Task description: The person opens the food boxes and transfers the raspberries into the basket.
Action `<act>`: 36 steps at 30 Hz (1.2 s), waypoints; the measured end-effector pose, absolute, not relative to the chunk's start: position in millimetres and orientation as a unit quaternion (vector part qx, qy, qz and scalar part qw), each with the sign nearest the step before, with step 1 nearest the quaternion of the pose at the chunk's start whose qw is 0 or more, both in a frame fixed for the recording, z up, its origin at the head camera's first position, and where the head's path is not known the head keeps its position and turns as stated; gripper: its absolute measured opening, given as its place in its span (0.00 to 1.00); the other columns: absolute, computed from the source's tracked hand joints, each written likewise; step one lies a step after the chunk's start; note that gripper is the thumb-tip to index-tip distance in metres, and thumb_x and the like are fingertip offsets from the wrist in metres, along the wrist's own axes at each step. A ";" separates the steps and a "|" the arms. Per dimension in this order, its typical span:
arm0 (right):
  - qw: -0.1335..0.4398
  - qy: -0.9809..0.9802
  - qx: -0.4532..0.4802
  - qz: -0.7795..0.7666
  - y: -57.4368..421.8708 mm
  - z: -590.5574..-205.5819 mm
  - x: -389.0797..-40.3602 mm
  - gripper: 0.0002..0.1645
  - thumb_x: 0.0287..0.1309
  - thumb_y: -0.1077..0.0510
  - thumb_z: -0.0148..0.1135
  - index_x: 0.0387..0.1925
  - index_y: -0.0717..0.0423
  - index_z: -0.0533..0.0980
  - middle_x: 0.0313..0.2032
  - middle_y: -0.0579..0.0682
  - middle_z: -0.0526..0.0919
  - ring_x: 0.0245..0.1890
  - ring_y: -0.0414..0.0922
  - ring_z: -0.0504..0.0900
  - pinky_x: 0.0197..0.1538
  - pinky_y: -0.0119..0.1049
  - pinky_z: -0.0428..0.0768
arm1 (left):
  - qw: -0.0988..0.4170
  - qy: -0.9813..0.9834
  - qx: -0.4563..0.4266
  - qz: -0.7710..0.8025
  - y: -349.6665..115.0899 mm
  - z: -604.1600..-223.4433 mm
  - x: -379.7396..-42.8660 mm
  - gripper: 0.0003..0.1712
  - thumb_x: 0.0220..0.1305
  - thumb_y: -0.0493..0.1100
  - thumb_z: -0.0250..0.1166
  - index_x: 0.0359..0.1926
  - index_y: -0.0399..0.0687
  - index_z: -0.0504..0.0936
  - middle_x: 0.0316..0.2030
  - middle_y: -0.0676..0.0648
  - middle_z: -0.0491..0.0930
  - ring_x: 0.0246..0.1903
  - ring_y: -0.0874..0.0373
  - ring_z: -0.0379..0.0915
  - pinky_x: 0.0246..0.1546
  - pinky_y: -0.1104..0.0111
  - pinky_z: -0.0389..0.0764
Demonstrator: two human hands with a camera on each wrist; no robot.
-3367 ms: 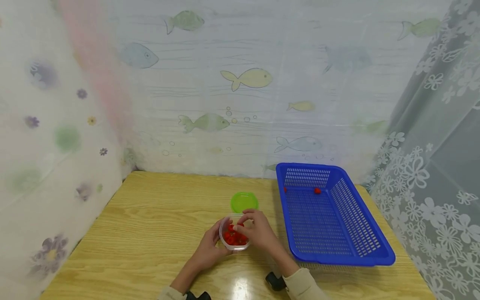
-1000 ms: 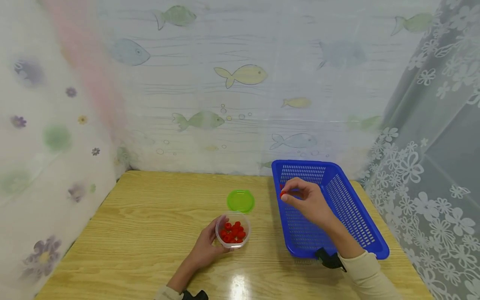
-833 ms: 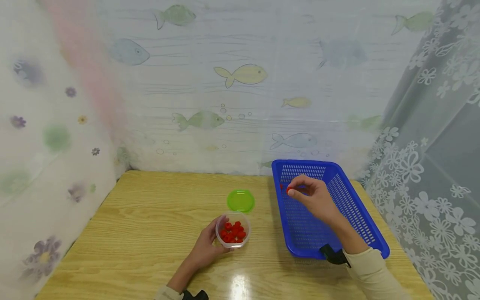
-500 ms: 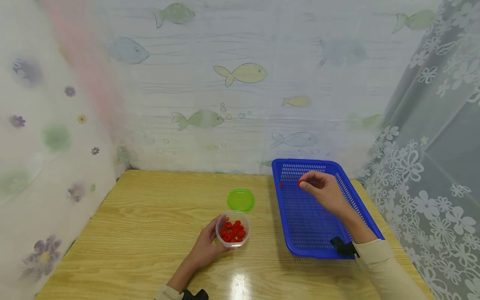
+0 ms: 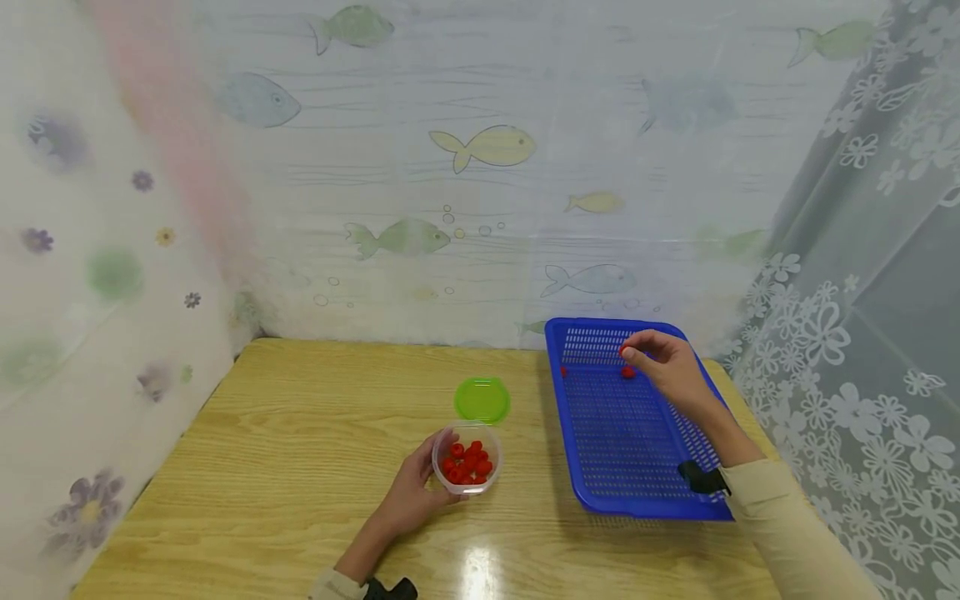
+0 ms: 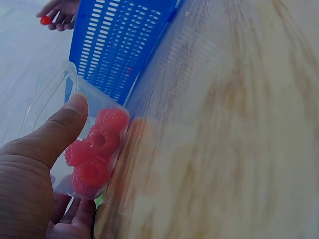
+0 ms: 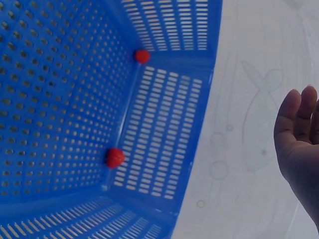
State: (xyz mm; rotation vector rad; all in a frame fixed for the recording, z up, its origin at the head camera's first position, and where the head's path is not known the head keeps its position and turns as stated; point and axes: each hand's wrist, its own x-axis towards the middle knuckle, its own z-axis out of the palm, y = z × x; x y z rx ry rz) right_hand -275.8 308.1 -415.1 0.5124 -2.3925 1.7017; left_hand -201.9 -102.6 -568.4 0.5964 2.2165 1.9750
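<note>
- Up it went, the pinched raspberry (image 5: pixel 623 352), over the far end of the blue basket (image 5: pixel 564 425); the right hand (image 5: pixel 670 371) had fingers and thumb closed to just its width;
- it looked light, probably soft and easily bruised; a gentle hold round its sides seemed best;
- the left hand (image 5: pixel 415 492) curled round the clear tub (image 5: pixel 469 491), low on or over the tabletop (image 5: pixel 322 417), tub berries (image 5: pixel 455 474) inside; thin plastic, likely slick and bendy, best held low on its wall;
- and the change from half a second earlier: the right hand had swung rightward, baring a basket raspberry (image 5: pixel 627 372); tub and left hand kept their spot.
</note>
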 end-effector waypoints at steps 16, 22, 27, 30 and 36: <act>0.080 -0.750 0.142 0.642 322.8 -424.9 -293.4 0.07 0.72 0.62 0.58 0.40 0.51 0.82 0.35 0.40 0.84 0.34 0.36 0.82 0.40 0.25 0.83 | 0.058 0.729 0.198 0.652 -102.7 -567.4 -201.0 0.57 0.48 0.32 0.80 0.77 0.38 0.59 0.72 0.36 0.67 0.74 0.44 0.58 0.67 0.81 0.63; 0.080 -0.740 0.128 0.655 325.7 -426.5 -293.4 0.08 0.72 0.62 0.59 0.42 0.49 0.82 0.36 0.38 0.83 0.37 0.36 0.84 0.42 0.24 0.83 | 0.058 0.730 0.194 0.653 -102.7 -568.0 -201.1 0.57 0.48 0.32 0.80 0.77 0.38 0.59 0.72 0.36 0.67 0.74 0.45 0.58 0.67 0.80 0.62; 0.085 -0.725 0.126 0.672 326.5 -427.0 -292.0 0.09 0.71 0.63 0.59 0.41 0.47 0.82 0.36 0.39 0.83 0.36 0.37 0.83 0.42 0.25 0.84 | 0.062 0.729 0.187 0.656 -102.2 -567.8 -201.9 0.57 0.47 0.31 0.80 0.77 0.39 0.59 0.72 0.37 0.67 0.74 0.47 0.58 0.68 0.80 0.62; 0.078 -0.730 0.127 0.667 324.8 -424.1 -288.5 0.06 0.72 0.62 0.59 0.44 0.54 0.81 0.36 0.39 0.83 0.36 0.37 0.82 0.42 0.25 0.83 | 0.063 0.728 0.187 0.657 -102.2 -567.4 -202.2 0.57 0.47 0.31 0.80 0.77 0.38 0.59 0.72 0.37 0.67 0.74 0.47 0.59 0.68 0.80 0.62; 0.038 -0.764 0.156 0.625 299.6 -403.7 -264.8 0.09 0.73 0.62 0.57 0.48 0.50 0.81 0.40 0.37 0.83 0.40 0.36 0.82 0.46 0.25 0.82 | 0.065 0.729 0.188 0.654 -102.3 -568.3 -202.5 0.57 0.47 0.31 0.80 0.77 0.40 0.59 0.72 0.38 0.67 0.74 0.45 0.58 0.68 0.81 0.62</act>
